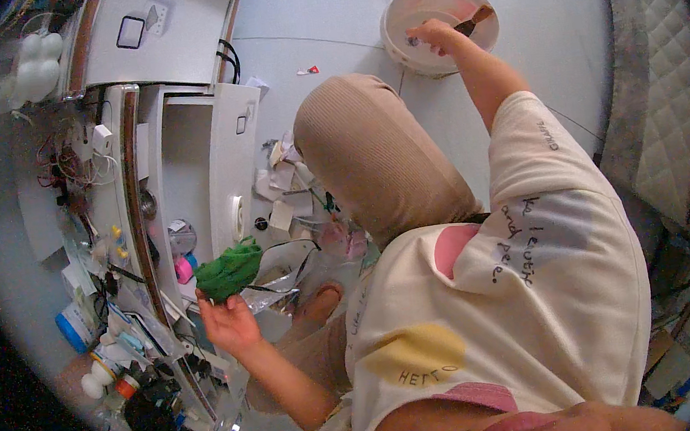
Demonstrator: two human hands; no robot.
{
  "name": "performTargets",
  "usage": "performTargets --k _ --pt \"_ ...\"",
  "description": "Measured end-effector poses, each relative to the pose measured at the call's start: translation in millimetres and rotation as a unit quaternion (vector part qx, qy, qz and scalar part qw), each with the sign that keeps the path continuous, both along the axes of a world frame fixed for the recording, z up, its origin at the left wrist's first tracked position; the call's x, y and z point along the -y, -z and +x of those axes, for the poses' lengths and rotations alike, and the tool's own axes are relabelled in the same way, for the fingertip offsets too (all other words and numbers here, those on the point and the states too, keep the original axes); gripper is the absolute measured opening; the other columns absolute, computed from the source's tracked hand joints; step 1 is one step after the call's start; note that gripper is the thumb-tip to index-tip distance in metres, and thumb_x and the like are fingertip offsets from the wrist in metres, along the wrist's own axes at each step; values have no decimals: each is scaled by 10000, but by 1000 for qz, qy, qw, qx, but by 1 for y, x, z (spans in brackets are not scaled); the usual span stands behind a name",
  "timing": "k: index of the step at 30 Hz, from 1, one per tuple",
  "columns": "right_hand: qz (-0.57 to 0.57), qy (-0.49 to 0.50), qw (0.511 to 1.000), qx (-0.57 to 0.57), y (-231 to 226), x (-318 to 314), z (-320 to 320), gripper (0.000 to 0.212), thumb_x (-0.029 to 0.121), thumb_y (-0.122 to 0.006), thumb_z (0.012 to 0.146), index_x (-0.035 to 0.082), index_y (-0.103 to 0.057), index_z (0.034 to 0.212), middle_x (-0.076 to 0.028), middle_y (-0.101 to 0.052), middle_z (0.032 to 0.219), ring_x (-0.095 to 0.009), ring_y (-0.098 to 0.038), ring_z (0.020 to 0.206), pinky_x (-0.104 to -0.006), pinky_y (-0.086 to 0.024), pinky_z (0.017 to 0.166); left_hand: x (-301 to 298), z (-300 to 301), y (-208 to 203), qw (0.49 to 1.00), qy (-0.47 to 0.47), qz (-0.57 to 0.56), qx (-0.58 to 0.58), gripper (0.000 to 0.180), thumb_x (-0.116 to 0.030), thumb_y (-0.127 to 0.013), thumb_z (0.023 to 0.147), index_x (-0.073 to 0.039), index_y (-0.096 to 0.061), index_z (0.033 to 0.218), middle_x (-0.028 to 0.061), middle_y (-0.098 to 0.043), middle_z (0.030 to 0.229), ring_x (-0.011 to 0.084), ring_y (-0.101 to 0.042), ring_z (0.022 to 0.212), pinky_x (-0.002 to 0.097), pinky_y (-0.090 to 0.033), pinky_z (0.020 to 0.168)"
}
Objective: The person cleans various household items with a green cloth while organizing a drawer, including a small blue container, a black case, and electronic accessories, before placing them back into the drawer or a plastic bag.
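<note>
Head view: left hand [231, 324] is gripping green cloth [230, 269] by fingertips, best held steady, while right hand [435, 36], fingers unclear, is hovering over a tub [396, 51].

This looks like a room in a home. A white cabinet [172, 43] with handles stands at the left, an open drawer [192, 160] beside it. Small household odds and ends crowd this side: cables [59, 167], a jar with a blue lid [74, 331], loose papers [279, 176]. Large pale tiles [322, 9] cover the floor, and along the right runs padded furniture with a quilted cover [656, 69], whether bed or sofa is unclear.
</note>
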State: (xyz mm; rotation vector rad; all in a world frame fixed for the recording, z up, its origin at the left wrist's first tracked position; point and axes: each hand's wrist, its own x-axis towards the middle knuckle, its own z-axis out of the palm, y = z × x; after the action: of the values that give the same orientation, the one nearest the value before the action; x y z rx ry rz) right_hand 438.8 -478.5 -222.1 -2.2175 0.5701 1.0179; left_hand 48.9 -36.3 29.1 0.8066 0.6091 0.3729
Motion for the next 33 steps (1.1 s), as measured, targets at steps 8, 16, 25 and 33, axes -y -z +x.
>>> performTargets --k 8,16,25,33 --pt "-132 -162 978 -23 7 -26 -15 592 574 -428 781 156 -528 1189 -86 -475 1262 -282 -432 1175 -442 -320 965 7 -7 5 999 -30 -26 -30 231 -149 -479 880 -31 -529 1073 91 -539 1109 190 -509 935 261 -417 588" --pt "-136 -156 978 4 21 -34 -19 597 588 -419 774 164 -538 1178 -90 -493 1241 -286 -450 1156 -438 -337 951 6 -18 10 997 -49 -30 -48 234 -140 -474 879 -17 -528 1070 100 -531 1118 194 -504 952 262 -416 594" --pt "-25 -165 985 -36 20 -18 -10 531 382 -613 670 71 -569 1098 -143 -597 1050 -306 -571 948 -430 -458 779 4 -25 19 997 -51 -50 -25 242 -130 -483 866 -7 -527 1069 105 -536 1104 193 -499 949 262 -413 604" --pt "7 -229 969 93 72 12 -19 496 192 -646 631 71 -564 1104 -166 -600 1010 -263 -598 863 -371 -482 694 3 -28 22 995 -73 -47 -43 218 -128 -487 863 -8 -545 1036 106 -538 1095 192 -502 940 264 -405 591"
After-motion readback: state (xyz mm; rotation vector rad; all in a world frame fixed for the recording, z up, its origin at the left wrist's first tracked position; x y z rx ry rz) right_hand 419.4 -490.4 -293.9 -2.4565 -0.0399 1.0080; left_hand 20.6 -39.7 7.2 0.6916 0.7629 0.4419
